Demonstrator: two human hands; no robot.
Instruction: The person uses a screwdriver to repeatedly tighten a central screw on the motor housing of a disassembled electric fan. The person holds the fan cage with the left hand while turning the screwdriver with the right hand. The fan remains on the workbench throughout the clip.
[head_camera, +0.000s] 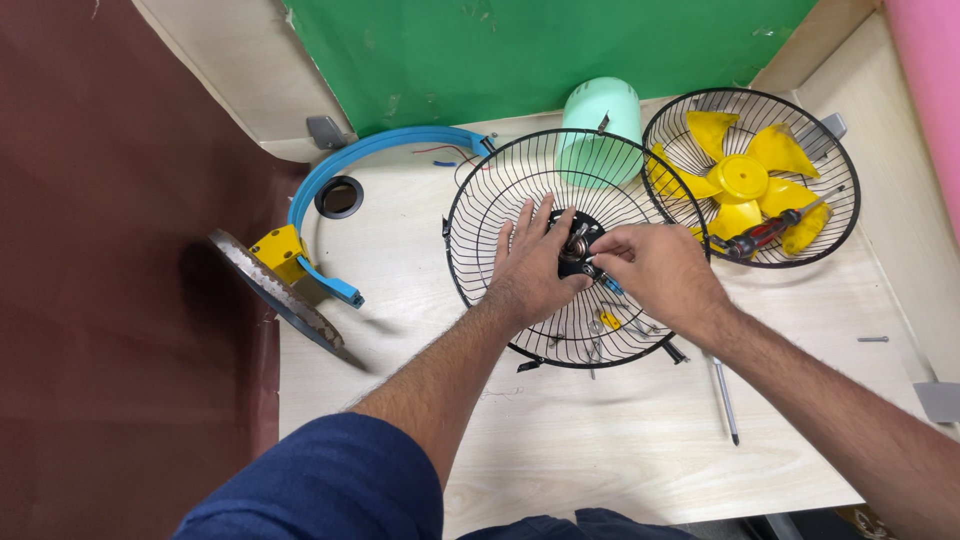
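Observation:
A black wire fan guard (480, 215) lies on the pale wooden table, with a black motor hub (578, 245) at its centre. My left hand (528, 265) rests flat on the guard, fingers spread against the hub's left side. My right hand (655, 270) pinches a small part at the hub's right side, with a bit of blue showing under the fingers. Small loose metal parts and a yellow piece (608, 321) lie inside the guard below my hands.
A second wire guard (835, 225) at the right holds a yellow fan blade (740, 180) and a red-handled screwdriver (765, 235). A mint-green motor cover (600, 115) stands behind. A blue curved bracket (385, 145) with a yellow block, a round base, a metal rod (727, 398) and a screw (873, 339) lie around.

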